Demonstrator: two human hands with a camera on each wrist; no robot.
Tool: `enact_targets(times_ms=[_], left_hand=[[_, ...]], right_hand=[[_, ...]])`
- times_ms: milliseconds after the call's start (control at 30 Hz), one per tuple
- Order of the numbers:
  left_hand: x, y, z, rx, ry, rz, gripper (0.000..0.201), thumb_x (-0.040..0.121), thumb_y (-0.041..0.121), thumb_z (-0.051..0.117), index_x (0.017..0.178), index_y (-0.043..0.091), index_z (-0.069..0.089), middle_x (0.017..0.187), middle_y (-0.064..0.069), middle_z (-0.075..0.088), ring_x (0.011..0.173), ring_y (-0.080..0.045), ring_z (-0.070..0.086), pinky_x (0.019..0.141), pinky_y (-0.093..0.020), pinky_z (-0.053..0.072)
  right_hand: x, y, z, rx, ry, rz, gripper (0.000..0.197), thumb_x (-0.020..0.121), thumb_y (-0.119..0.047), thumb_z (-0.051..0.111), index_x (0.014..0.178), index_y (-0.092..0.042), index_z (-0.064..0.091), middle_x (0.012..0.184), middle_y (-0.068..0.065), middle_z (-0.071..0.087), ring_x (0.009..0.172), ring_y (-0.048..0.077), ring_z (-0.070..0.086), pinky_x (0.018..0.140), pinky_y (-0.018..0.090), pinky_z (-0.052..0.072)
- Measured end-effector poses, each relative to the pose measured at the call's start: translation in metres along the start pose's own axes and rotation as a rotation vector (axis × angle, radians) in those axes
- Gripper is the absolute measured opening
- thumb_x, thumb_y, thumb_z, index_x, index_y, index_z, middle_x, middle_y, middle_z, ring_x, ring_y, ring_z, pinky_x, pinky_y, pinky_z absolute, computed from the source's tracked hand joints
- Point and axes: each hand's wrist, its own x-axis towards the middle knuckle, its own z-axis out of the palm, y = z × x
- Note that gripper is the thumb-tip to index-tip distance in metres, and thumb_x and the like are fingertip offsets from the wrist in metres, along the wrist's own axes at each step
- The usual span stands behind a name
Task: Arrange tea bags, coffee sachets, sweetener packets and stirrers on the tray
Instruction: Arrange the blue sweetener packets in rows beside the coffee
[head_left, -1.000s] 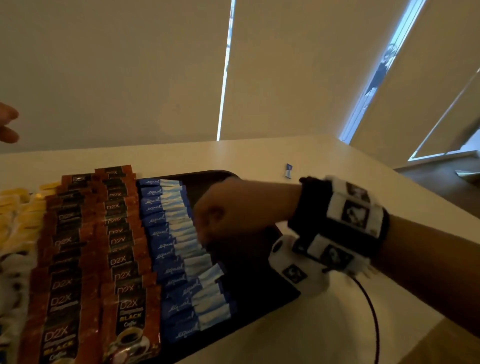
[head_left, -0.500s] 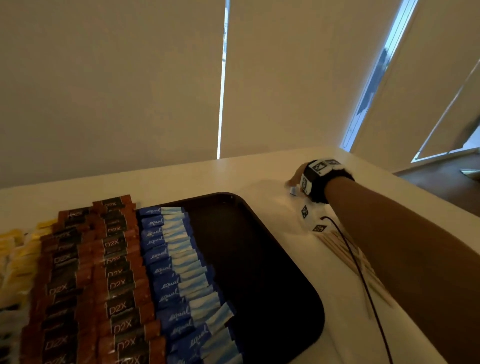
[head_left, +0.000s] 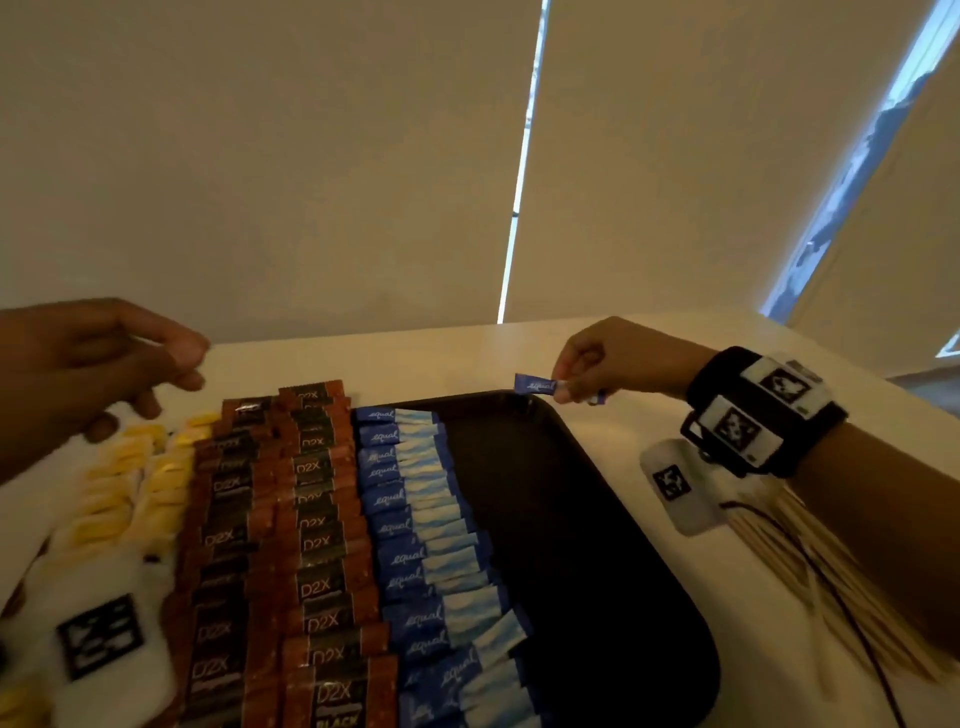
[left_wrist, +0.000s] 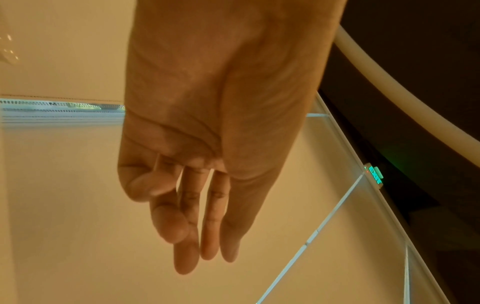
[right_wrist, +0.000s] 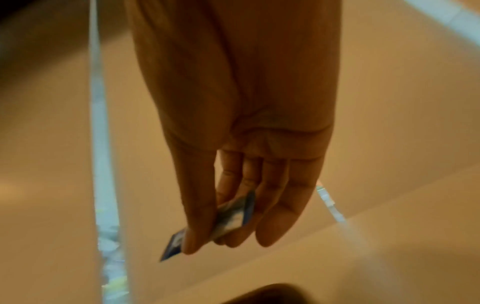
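Note:
A black tray (head_left: 597, 519) on the pale table holds rows of yellow tea bags (head_left: 130, 483), brown coffee sachets (head_left: 306, 519) and blue sweetener packets (head_left: 415, 519). My right hand (head_left: 566, 387) pinches one blue sweetener packet (head_left: 535, 385) between thumb and fingers, just above the tray's far right corner. The right wrist view shows that sweetener packet (right_wrist: 233, 218) held under the thumb. My left hand (head_left: 119, 374) hovers over the far left of the rows with loosely bent fingers and holds nothing; in the left wrist view its fingers (left_wrist: 182, 222) hang relaxed. Wooden stirrers (head_left: 810, 592) lie on the table right of the tray.
The tray's right half is bare black. Pale window blinds (head_left: 311, 156) hang behind the table, with bright gaps between them. A black cable (head_left: 852, 623) runs from my right wrist across the stirrers. The table's right edge (head_left: 883, 384) lies beyond my right forearm.
My right hand reached to a lone sweetener packet on the table beyond the tray, picked it up and carried it back toward the tray corner. My left hand has come into view at left.

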Motion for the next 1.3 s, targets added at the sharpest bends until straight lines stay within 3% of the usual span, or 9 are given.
enact_targets(times_ms=[67, 200, 333, 467, 567, 733, 833, 1033, 1300], left_hand=[[-0.042, 0.064, 0.044, 0.025, -0.041, 0.109, 0.028, 0.068, 0.04, 0.062, 0.091, 0.028, 0.071, 0.077, 0.006, 0.073, 0.059, -0.011, 0.062, 0.049, -0.029, 0.048], [-0.06, 0.098, 0.087, -0.043, -0.117, 0.134, 0.024, 0.074, 0.04, 0.064, 0.092, 0.025, 0.071, 0.079, 0.005, 0.074, 0.07, -0.01, 0.068, 0.054, -0.016, 0.051], [-0.067, 0.11, 0.11, -0.071, -0.215, 0.134, 0.03, 0.07, 0.035, 0.07, 0.093, 0.015, 0.072, 0.076, -0.005, 0.073, 0.067, -0.013, 0.069, 0.061, -0.022, 0.055], [-0.067, 0.109, 0.114, -0.086, -0.213, 0.138, 0.011, 0.078, 0.015, 0.072, 0.083, 0.005, 0.072, 0.068, -0.007, 0.071, 0.056, -0.009, 0.063, 0.057, -0.018, 0.054], [-0.066, 0.107, 0.106, -0.092, -0.208, 0.12, 0.01, 0.08, 0.011, 0.07, 0.086, 0.004, 0.072, 0.069, -0.006, 0.072, 0.059, -0.011, 0.065, 0.059, -0.017, 0.055], [-0.065, 0.101, 0.092, -0.06, -0.283, 0.097, 0.014, 0.086, 0.007, 0.063, 0.097, 0.006, 0.071, 0.081, -0.007, 0.074, 0.075, -0.016, 0.071, 0.069, -0.024, 0.059], [-0.063, 0.099, 0.081, -0.029, -0.115, 0.105, 0.012, 0.086, 0.01, 0.063, 0.093, 0.011, 0.072, 0.078, -0.002, 0.074, 0.075, -0.015, 0.07, 0.07, -0.028, 0.059], [-0.069, 0.096, 0.047, -0.08, 0.022, 0.116, 0.012, 0.085, 0.021, 0.063, 0.094, 0.02, 0.07, 0.083, 0.003, 0.073, 0.072, -0.007, 0.068, 0.058, -0.019, 0.056], [-0.071, 0.098, 0.043, -0.038, 0.0, 0.11, 0.014, 0.079, 0.029, 0.065, 0.092, 0.025, 0.068, 0.081, 0.007, 0.073, 0.066, -0.003, 0.066, 0.049, -0.011, 0.048]], right_hand=[[-0.019, -0.027, 0.015, 0.096, -0.038, -0.149, 0.019, 0.074, -0.012, 0.077, 0.089, -0.005, 0.068, 0.074, 0.006, 0.07, 0.057, 0.005, 0.059, 0.055, 0.013, 0.047], [-0.044, -0.073, 0.042, 0.192, -0.067, -0.316, 0.017, 0.07, -0.008, 0.078, 0.084, -0.006, 0.069, 0.072, 0.004, 0.071, 0.061, 0.009, 0.063, 0.059, 0.014, 0.051], [-0.055, -0.1, 0.064, 0.272, -0.052, -0.381, 0.018, 0.068, -0.006, 0.078, 0.082, -0.005, 0.067, 0.074, 0.011, 0.07, 0.061, 0.012, 0.063, 0.058, 0.016, 0.053], [-0.058, -0.106, 0.075, 0.286, -0.013, -0.407, 0.022, 0.067, -0.006, 0.079, 0.086, -0.001, 0.068, 0.075, 0.008, 0.07, 0.06, 0.005, 0.063, 0.06, 0.015, 0.052], [-0.06, -0.101, 0.071, 0.307, 0.011, -0.37, 0.022, 0.066, -0.015, 0.077, 0.084, -0.004, 0.069, 0.078, 0.008, 0.072, 0.066, 0.009, 0.066, 0.063, 0.017, 0.055], [-0.059, -0.087, 0.064, 0.319, 0.048, -0.266, 0.007, 0.076, -0.008, 0.072, 0.083, -0.008, 0.07, 0.074, 0.002, 0.071, 0.067, 0.009, 0.066, 0.06, 0.016, 0.054], [-0.051, -0.077, 0.065, 0.229, 0.082, -0.168, 0.004, 0.078, -0.01, 0.072, 0.08, -0.012, 0.07, 0.07, 0.0, 0.069, 0.066, 0.01, 0.063, 0.058, 0.014, 0.053], [-0.031, -0.062, 0.087, -0.081, -0.139, 0.061, 0.008, 0.08, -0.014, 0.073, 0.078, -0.021, 0.07, 0.075, -0.002, 0.066, 0.069, 0.007, 0.057, 0.061, 0.019, 0.048], [-0.014, -0.07, 0.1, -0.183, -0.216, 0.107, 0.013, 0.077, -0.025, 0.075, 0.087, -0.02, 0.069, 0.081, -0.006, 0.066, 0.069, 0.004, 0.058, 0.061, 0.018, 0.047]])
